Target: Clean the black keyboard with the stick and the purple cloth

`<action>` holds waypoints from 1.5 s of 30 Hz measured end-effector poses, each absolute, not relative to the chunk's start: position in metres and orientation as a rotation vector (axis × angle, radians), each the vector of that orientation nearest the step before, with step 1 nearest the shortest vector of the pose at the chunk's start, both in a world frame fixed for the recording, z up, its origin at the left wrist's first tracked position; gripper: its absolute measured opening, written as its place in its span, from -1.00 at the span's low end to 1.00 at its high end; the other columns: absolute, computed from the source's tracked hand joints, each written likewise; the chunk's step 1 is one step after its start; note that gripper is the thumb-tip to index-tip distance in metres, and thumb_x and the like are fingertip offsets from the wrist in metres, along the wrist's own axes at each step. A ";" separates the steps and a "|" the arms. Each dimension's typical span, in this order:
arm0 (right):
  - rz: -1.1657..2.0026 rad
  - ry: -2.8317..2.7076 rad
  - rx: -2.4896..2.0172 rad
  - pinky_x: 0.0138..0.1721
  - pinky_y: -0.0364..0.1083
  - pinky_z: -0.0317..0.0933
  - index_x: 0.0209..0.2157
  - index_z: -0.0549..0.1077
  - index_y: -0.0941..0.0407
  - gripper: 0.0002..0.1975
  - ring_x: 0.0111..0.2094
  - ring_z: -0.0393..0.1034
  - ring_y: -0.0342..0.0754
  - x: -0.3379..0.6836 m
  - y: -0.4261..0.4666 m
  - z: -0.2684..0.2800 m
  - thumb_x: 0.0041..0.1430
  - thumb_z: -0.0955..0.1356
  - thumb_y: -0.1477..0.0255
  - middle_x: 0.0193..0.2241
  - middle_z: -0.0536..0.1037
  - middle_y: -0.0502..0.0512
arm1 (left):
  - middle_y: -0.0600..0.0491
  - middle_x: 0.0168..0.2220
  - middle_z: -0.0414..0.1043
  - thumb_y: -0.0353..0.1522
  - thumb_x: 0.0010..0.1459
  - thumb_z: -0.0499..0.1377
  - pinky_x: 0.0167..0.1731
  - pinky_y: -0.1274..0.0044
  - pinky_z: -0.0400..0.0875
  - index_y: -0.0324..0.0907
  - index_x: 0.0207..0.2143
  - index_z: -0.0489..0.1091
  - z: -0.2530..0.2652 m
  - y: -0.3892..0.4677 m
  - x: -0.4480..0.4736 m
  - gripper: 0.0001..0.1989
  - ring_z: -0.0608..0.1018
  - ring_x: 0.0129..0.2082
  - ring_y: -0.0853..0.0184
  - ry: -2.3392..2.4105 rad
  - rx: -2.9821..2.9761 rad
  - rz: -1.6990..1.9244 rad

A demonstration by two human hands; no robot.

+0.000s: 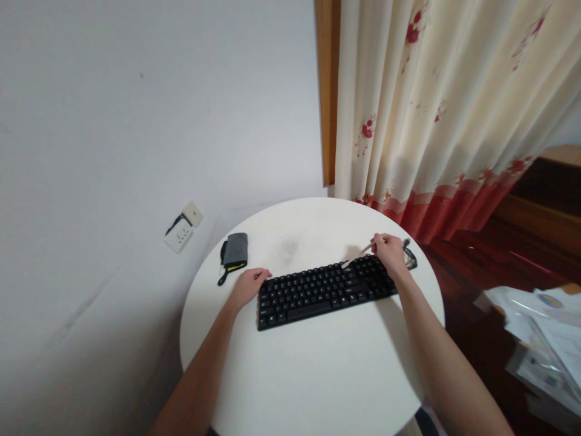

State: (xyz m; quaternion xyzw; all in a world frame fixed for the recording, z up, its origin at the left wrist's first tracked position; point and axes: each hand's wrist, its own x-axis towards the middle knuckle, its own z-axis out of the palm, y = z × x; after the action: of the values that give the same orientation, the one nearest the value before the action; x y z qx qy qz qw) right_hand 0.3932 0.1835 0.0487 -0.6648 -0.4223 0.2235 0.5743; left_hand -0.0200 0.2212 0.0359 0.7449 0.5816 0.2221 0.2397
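Note:
A black keyboard (313, 293) lies at a slight tilt across the white round table. My left hand (249, 286) is at its upper left corner, fingers curled together and gripping the edge. In my right hand (389, 251) is a slim, pale brush (362, 251), pinched near its upper end. The brush slants down to the left, and its wider tip meets the top row of keys, right of the middle. My right forearm passes over the keyboard's right end and hides part of it.
A folded grey pouch (236, 249) with yellow lining and a black loop lies left of the keyboard. A coiled black cable (410, 255) rests beyond my right hand. Wall sockets (178, 235), a curtain (408, 121) and plastic-wrapped papers (544, 339) surround the round table (299, 369).

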 end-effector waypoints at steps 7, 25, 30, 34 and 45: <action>0.679 -0.937 -1.448 -0.68 -0.18 0.07 -0.51 0.43 0.17 -0.72 -0.72 0.24 -0.16 0.377 0.177 0.061 0.07 0.30 0.24 -0.70 0.45 0.05 | 0.01 -0.36 0.59 -0.13 0.13 -0.01 -0.27 0.47 0.31 -0.18 -0.40 0.56 0.037 0.220 -0.020 -0.58 0.56 -0.27 0.16 1.598 2.029 0.611; 0.851 -0.939 -1.439 -0.73 -0.24 0.02 -0.45 0.45 0.21 -0.74 -0.73 0.30 -0.18 0.361 0.179 0.057 0.11 0.30 0.29 -0.66 0.50 0.08 | 0.01 -0.37 0.59 -0.13 0.14 -0.02 -0.25 0.47 0.33 -0.20 -0.39 0.55 0.037 0.220 -0.020 -0.57 0.56 -0.27 0.17 1.595 2.019 0.603; 0.918 -0.956 -1.397 -0.73 -0.24 0.06 -0.46 0.43 0.21 -0.78 -0.71 0.34 -0.16 0.352 0.178 0.058 0.13 0.30 0.34 -0.65 0.52 0.11 | 0.01 -0.37 0.58 -0.13 0.14 -0.02 -0.23 0.46 0.32 -0.19 -0.40 0.55 0.037 0.220 -0.019 -0.57 0.56 -0.27 0.17 1.595 2.016 0.607; 0.944 -0.934 -1.376 -0.73 -0.23 0.09 -0.48 0.42 0.20 -0.80 -0.71 0.36 -0.15 0.352 0.179 0.057 0.15 0.29 0.38 -0.65 0.52 0.12 | 0.01 -0.36 0.59 -0.13 0.14 -0.01 -0.25 0.47 0.32 -0.19 -0.40 0.55 0.035 0.220 -0.019 -0.58 0.56 -0.27 0.17 1.596 2.019 0.611; 1.125 -0.946 -1.323 -0.62 -0.24 0.24 -0.44 0.44 0.20 -0.82 -0.62 0.46 -0.13 0.336 0.176 0.058 0.16 0.35 0.38 -0.60 0.56 0.14 | 0.01 -0.37 0.58 -0.11 0.15 -0.03 -0.22 0.45 0.32 -0.19 -0.39 0.54 0.034 0.222 -0.020 -0.56 0.55 -0.27 0.16 1.603 2.021 0.592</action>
State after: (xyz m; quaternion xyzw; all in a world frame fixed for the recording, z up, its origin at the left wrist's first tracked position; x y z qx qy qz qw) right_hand 0.3361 0.1757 0.0576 -0.5588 -0.3994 0.4753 0.5497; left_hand -0.0203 0.2218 0.0337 0.7403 0.5874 0.2167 0.2450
